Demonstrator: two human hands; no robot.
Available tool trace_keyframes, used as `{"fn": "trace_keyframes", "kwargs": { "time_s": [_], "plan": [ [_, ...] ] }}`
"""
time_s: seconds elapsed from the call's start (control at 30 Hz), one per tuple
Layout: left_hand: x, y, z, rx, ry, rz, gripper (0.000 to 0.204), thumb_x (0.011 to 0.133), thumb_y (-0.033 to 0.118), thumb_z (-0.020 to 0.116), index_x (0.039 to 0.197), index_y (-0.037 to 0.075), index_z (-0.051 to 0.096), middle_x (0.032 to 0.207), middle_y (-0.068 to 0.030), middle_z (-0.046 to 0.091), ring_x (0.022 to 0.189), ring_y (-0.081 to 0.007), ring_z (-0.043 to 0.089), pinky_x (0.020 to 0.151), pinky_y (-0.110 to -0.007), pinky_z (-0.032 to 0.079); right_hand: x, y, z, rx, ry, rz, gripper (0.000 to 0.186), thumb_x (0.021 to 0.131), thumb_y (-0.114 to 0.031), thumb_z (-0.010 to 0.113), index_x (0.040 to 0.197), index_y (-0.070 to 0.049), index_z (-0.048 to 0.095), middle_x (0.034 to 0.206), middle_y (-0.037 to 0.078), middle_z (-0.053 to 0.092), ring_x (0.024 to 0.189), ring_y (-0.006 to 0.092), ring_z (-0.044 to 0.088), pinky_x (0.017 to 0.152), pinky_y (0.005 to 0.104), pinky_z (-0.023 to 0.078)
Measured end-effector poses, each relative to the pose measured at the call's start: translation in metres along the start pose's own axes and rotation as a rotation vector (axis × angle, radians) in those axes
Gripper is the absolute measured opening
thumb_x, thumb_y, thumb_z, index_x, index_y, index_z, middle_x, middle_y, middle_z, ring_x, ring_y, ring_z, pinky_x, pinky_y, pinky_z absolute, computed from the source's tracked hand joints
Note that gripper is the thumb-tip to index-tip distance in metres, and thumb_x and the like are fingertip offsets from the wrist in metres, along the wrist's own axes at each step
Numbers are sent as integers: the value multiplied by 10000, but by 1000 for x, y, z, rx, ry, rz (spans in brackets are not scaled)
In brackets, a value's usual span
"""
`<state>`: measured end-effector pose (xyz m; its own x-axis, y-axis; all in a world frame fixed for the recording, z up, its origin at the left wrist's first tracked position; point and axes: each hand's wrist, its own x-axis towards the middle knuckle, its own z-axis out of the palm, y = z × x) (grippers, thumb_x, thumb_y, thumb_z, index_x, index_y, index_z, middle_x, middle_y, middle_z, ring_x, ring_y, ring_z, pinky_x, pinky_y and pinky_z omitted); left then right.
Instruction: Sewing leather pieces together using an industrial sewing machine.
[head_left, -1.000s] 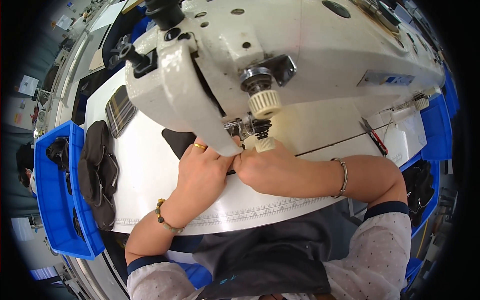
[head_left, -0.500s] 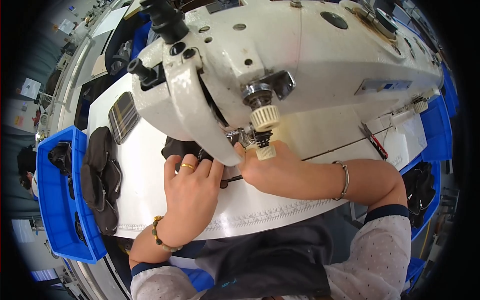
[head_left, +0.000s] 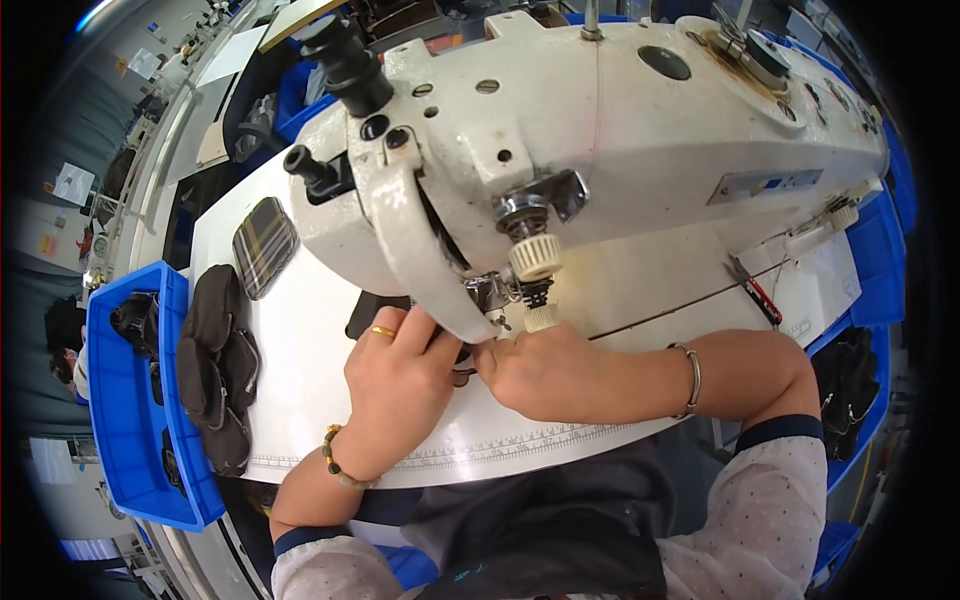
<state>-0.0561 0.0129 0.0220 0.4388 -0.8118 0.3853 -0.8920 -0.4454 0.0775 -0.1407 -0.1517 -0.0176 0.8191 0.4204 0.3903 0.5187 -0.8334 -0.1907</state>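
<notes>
A white sewing machine (head_left: 480, 150) stands over the white table, its needle area partly hidden behind the curved lever guard. A dark fabric piece (head_left: 372, 312) lies under the machine's head, mostly covered by my hands. My left hand (head_left: 402, 385), wearing a gold ring, has its fingers bent and close together on this fabric. To its right, my right hand (head_left: 530, 368) is closed beside the needle area, fingertips at the fabric's edge. A small dark end of the piece shows between the two hands. The fingertips of both hands are partly hidden.
Several dark zippered pouches (head_left: 213, 370) lie at the table's left, near a plaid fabric piece (head_left: 266, 248). A blue bin (head_left: 110, 400) flanks the table. Red-handled snips (head_left: 757, 290) rest at the right, above another blue bin (head_left: 880, 375) holding dark pieces.
My left hand's fingers have drawn together and curled more on the fabric, nearer my right hand. The whole view has shifted a little, so the scene sits slightly lower and to the right.
</notes>
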Motion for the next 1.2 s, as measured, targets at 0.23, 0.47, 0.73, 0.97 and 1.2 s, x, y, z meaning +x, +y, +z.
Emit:
{"fn": "trace_keyframes", "kwargs": {
  "time_s": [0.23, 0.47, 0.73, 0.97, 1.2],
  "plan": [
    [0, 0, 9, -9, -51, 206, 342, 628, 89, 732, 970, 95, 725, 773, -2, 521, 723, -227, 526, 615, -318, 451, -3, -5, -8, -82, -33, -50, 128, 682, -98, 602, 717, 23, 622, 554, 50, 556, 461, 150, 567, 390, 307, 424],
    [0, 3, 9, -118, -45, 137, 306, 641, 74, 740, 945, 94, 731, 767, -9, 555, 629, -221, 557, 568, -311, 474, -6, -10, -20, -213, -127, -67, 233, 716, -78, 620, 862, 90, 687, 519, 30, 538, 435, 121, 542, 377, 281, 398],
    [-3, 6, 10, -103, -92, 116, 312, 651, 90, 740, 962, 113, 741, 768, -3, 568, 659, -210, 572, 547, -307, 479, -6, -11, -21, -257, -124, -96, 249, 685, -77, 634, 853, 99, 691, 504, 22, 518, 426, 112, 523, 366, 278, 377],
    [-4, 13, 18, -52, -49, 128, 348, 622, 123, 740, 969, 99, 731, 759, 9, 553, 671, -187, 548, 516, -303, 453, -7, -12, -21, -241, -75, -72, 78, 638, -83, 631, 608, -25, 589, 494, 25, 500, 406, 121, 494, 365, 288, 363],
    [2, 5, 25, -68, -72, 89, 273, 662, 137, 738, 933, 114, 720, 790, -10, 589, 679, -219, 584, 523, -323, 478, -5, -6, -12, -257, -30, -9, 94, 624, -115, 632, 617, -25, 607, 533, 29, 509, 428, 131, 510, 361, 299, 364]
  ]
}}
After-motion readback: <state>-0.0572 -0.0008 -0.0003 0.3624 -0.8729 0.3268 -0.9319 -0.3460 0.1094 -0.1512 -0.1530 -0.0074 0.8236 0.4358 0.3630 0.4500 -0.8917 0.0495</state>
